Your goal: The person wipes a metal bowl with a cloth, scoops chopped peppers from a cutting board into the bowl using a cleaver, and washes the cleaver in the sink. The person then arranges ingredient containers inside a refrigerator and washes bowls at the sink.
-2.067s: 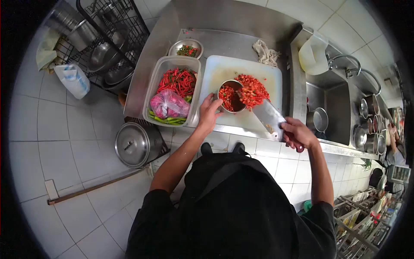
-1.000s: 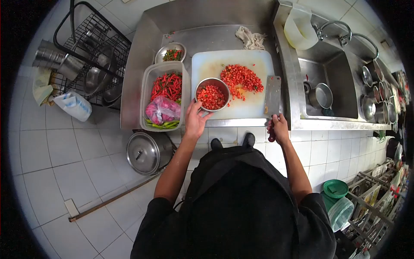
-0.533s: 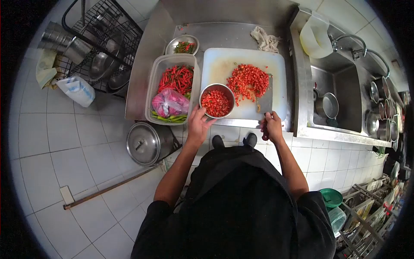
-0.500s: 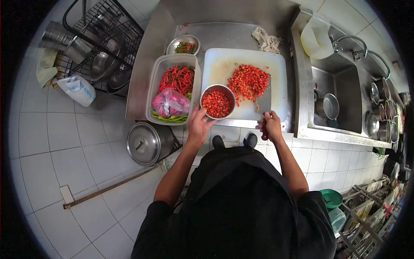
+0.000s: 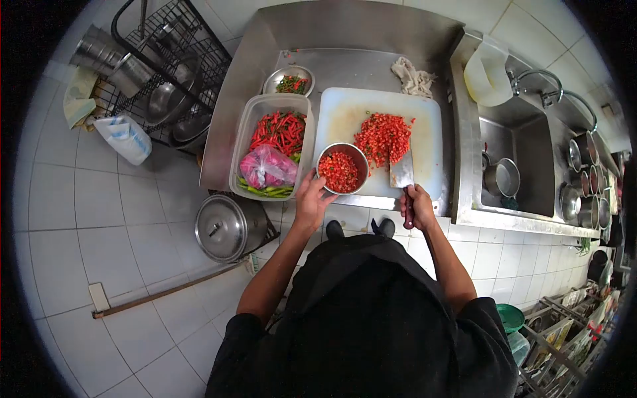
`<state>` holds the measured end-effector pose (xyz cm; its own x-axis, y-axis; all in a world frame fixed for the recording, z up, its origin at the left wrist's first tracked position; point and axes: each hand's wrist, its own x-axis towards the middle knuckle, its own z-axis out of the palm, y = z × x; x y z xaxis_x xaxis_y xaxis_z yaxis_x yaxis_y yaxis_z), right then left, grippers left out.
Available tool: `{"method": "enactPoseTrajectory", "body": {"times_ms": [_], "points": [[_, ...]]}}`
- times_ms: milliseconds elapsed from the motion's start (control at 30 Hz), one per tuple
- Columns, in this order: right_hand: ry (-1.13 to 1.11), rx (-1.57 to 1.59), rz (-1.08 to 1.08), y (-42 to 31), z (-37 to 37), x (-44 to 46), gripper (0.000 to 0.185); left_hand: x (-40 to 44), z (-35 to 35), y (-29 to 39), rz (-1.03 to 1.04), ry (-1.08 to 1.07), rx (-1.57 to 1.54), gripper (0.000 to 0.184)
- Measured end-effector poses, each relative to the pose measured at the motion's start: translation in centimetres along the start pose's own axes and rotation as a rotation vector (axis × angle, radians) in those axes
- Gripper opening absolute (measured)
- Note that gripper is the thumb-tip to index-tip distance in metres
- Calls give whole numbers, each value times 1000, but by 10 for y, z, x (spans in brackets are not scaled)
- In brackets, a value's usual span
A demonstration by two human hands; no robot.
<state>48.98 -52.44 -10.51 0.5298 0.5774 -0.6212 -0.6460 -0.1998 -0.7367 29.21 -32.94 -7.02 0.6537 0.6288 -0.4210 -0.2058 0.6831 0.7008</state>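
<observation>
My left hand (image 5: 312,200) grips the near-left side of a round metal bowl (image 5: 364,161), tilted slightly over the left edge of the white cutting board (image 5: 342,106). Chopped red chilies (image 5: 340,174) fill much of the bowl. In my right hand (image 5: 419,204) is the dark handle of a cleaver (image 5: 402,174). Its broad blade lies low over the board, touching the right edge of a pile of chopped chilies (image 5: 383,138). Part of the blade's far end is hidden by the chilies.
Left of the board stands a plastic tub (image 5: 237,159) with whole red chilies, green chilies and a pink-filled plastic bag (image 5: 268,166). Behind it sits a metal dish (image 5: 271,83) of chili bits. A crumpled cloth (image 5: 413,78) lies at the back; a sink (image 5: 531,132) is at right.
The cleaver has turned and shifted left against the chili pile, its blade now showing flat and broad. The bowl stays in my left hand. The whole view has shifted slightly.
</observation>
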Motion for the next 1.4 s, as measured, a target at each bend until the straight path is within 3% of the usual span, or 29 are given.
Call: {"method": "enactPoseTrajectory", "body": {"times_ms": [200, 567, 700, 833, 933, 1067, 1167, 1233, 1400], "points": [[-13, -117, 11, -23, -27, -18, 18, 23, 14, -4, 25, -64, -5, 70], [-128, -354, 102, -142, -38, -91, 19, 78, 70, -24, 26, -59, 145, 82], [-135, -711, 210, -197, -24, -97, 24, 85, 91, -34, -19, -128, 147, 61], [-192, -1136, 529, -244, -5, -55, 25, 85, 102, -53, -89, -180, 47, 45], [-173, -1405, 411, -283, 56, -79, 24, 87, 99, -57, -108, -226, 49, 29], [-126, -1545, 281, -308, 72, -94, 25, 85, 98, -59, -163, -211, 6, 26], [-113, -1531, 240, -310, 59, -101, 24, 82, 100, -54, -167, -132, -82, 25], [-71, -1449, 93, -302, 49, -119, 20, 74, 101, -40, -138, -134, -108, 24], [30, -813, -97, -218, -37, -63, 14, 69, 56, -21, -90, -136, -68, 30]]}}
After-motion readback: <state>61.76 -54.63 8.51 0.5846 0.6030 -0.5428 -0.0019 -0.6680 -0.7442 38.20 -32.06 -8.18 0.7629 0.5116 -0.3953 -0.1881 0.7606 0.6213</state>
